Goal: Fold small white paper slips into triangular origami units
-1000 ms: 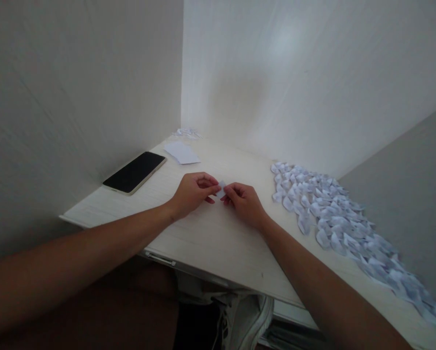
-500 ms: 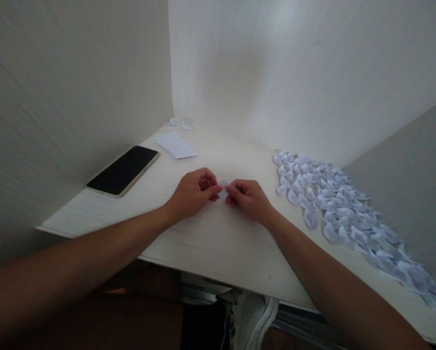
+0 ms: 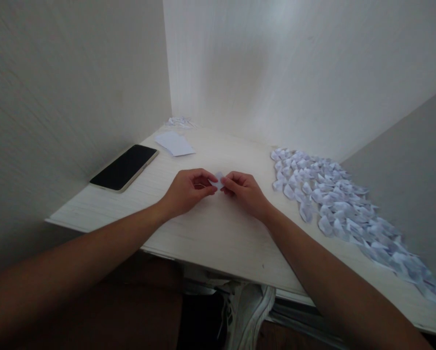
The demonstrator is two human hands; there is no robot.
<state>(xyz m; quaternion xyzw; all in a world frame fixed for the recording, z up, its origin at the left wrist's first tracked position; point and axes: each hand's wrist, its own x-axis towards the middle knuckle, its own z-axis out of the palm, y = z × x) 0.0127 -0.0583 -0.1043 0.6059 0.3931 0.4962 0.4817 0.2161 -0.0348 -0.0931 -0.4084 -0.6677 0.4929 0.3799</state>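
A small white paper piece point(image 3: 219, 180) is between my two hands, above the middle of the table. My right hand point(image 3: 243, 191) pinches its right side between thumb and fingers. At its left side is my left hand point(image 3: 190, 190), with thumb and forefinger spread a little and the forefinger's tip at the paper's edge. Many small folded white papers point(image 3: 335, 194) lie in a long band to the right of my right hand. Flat white paper sheets point(image 3: 174, 144) rest beyond my left hand.
A dark-screened phone point(image 3: 125, 167) lies at the left on the white table point(image 3: 210, 243). Thin paper scraps point(image 3: 180, 122) sit in the far corner by the walls. The table's front edge runs below my forearms.
My left thumb and forefinger have moved apart at the paper, and the left thumb has come off its face. My right hand still pinches it. The view has shifted slightly.
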